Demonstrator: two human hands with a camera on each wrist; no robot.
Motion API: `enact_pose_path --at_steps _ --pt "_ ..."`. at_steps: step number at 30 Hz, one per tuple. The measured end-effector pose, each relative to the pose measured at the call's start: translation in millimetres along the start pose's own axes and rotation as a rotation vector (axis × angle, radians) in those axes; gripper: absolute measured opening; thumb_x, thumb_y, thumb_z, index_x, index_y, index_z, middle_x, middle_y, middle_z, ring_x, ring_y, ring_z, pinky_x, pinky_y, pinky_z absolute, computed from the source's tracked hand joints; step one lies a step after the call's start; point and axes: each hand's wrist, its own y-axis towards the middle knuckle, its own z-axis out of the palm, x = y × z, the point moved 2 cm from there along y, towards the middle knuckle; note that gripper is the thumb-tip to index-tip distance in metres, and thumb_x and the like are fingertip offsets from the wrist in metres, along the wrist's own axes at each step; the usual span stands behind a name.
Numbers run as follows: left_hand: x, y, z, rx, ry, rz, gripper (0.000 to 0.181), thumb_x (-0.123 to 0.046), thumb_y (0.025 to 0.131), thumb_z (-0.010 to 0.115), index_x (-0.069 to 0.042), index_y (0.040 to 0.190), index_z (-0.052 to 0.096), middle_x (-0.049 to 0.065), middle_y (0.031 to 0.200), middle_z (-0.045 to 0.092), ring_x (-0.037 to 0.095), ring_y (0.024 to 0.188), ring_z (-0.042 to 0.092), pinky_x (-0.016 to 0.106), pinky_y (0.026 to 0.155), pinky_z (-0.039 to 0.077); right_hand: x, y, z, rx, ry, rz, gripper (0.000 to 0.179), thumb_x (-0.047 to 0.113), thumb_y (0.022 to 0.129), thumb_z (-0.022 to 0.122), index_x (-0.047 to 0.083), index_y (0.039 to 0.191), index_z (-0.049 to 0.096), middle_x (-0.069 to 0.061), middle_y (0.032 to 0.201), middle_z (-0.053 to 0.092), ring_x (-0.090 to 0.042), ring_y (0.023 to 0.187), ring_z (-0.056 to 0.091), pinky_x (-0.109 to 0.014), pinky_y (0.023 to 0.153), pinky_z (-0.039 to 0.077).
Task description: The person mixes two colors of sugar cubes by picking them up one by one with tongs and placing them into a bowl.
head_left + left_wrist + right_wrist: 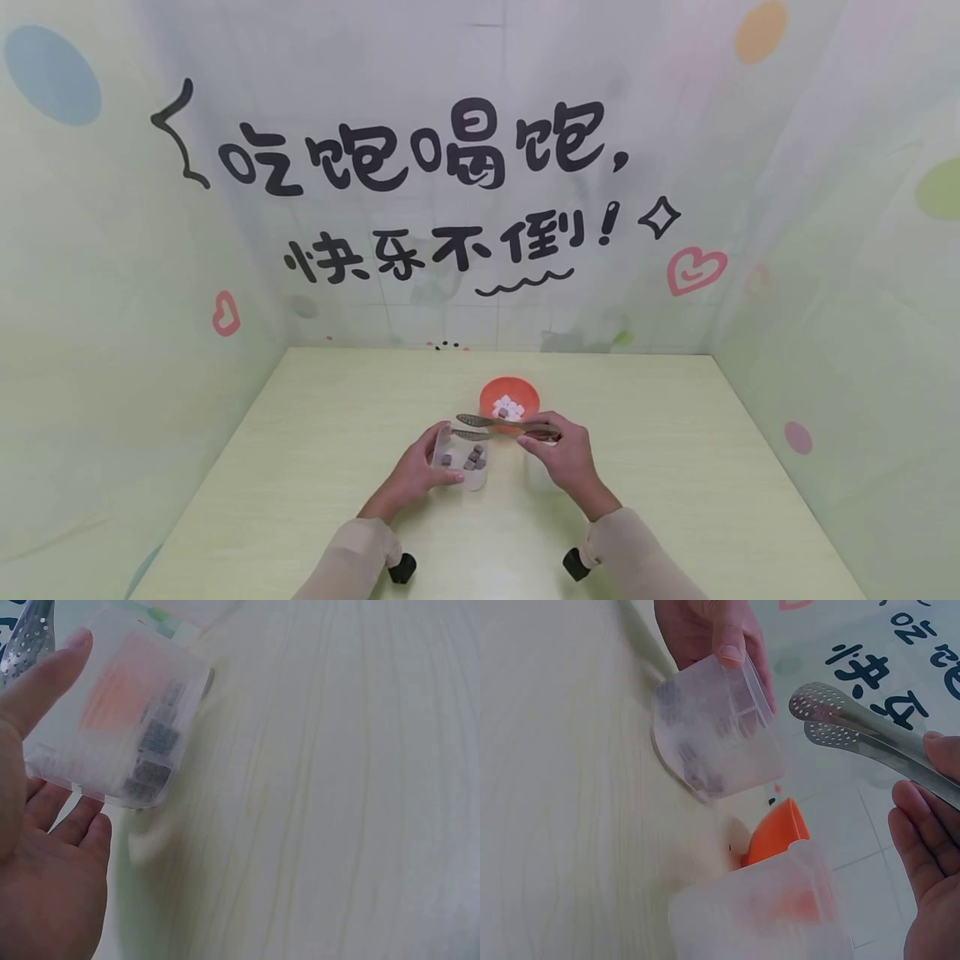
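My left hand (420, 471) grips a translucent plastic container (476, 482), thumb on one side and fingers on the other. Tilted a little, it holds several brown cubes (476, 459); in the left wrist view they show dimly through its wall. With my right hand (567, 457) I hold metal tongs (870, 724) whose perforated tips stand slightly apart with nothing between them. Those tips are over the container's far side in the head view. Behind them an orange bowl (492, 390) contains several white cubes (512, 406) and a brown cube (503, 413).
A second translucent container (757, 922) stands on the table (315, 433) below my right hand, partly hidden by it in the head view. Printed fabric walls (450, 50) with black lettering enclose the table at the back and sides.
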Motion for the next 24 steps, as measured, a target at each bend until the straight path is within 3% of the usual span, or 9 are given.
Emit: enact_pose_path --at_steps 8,15,24 --pt "0.3 0.6 0.5 -0.002 -0.015 0.011 0.098 -0.019 0.071 0.087 -0.014 0.152 0.032 0.012 0.153 0.035 0.039 0.140 0.028 0.057 0.112 0.024 2 0.3 6 0.042 0.020 0.032 0.021 -0.004 0.080 0.076 -0.003 0.100 0.069 -0.014 0.093 0.070 -0.027 0.085 0.069 -0.025 0.073 0.057" --pt "-0.6 0.1 0.2 0.001 -0.021 0.020 0.098 -0.016 0.071 0.087 -0.012 0.152 0.032 0.013 0.153 0.036 0.039 0.140 0.028 0.055 0.112 0.024 -39 3.4 18 0.079 0.014 0.082 0.023 0.008 0.080 0.079 0.010 0.101 0.071 -0.011 0.095 0.071 -0.020 0.086 0.068 -0.024 0.071 0.057" --pt "-1.3 -0.6 0.8 0.006 -0.013 0.019 0.099 -0.019 0.070 0.088 -0.013 0.152 0.032 0.011 0.151 0.039 0.037 0.140 0.030 0.055 0.113 0.024 -36 3.3 25 0.141 -0.056 0.064 0.023 0.012 0.081 0.079 0.009 0.102 0.070 -0.010 0.094 0.072 -0.018 0.084 0.068 -0.023 0.070 0.057"
